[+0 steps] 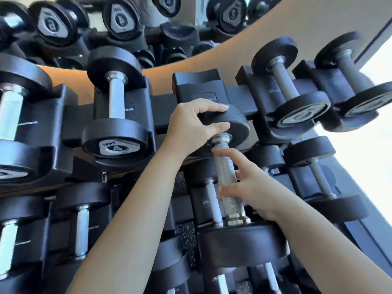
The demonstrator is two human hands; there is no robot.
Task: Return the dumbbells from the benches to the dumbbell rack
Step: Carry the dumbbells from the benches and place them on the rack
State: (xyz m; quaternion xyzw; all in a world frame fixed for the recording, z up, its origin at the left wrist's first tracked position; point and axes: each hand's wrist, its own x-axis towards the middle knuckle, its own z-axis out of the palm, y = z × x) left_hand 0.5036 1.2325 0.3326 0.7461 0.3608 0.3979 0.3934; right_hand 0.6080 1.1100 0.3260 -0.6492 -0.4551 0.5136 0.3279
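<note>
A black dumbbell (228, 183) with a knurled steel handle is held in front of the dumbbell rack (161, 107), its far head just below an empty black cradle (199, 88) on the top tier. My left hand (191, 126) grips the far head from the left, fingers over its rim and thumb underneath. My right hand (250, 187) is at the handle from the right, its fingers loosely curved around the steel, the grip partly hidden. The near head (239, 245) hangs low in front of the lower tier.
Racked dumbbells fill the cradles on both sides: one marked 4 (115, 115) to the left, one marked 6 (297, 98) to the right. The lower tier (84, 225) holds several more. A mirror (118, 22) behind the rack reflects them. A bright window lies at right.
</note>
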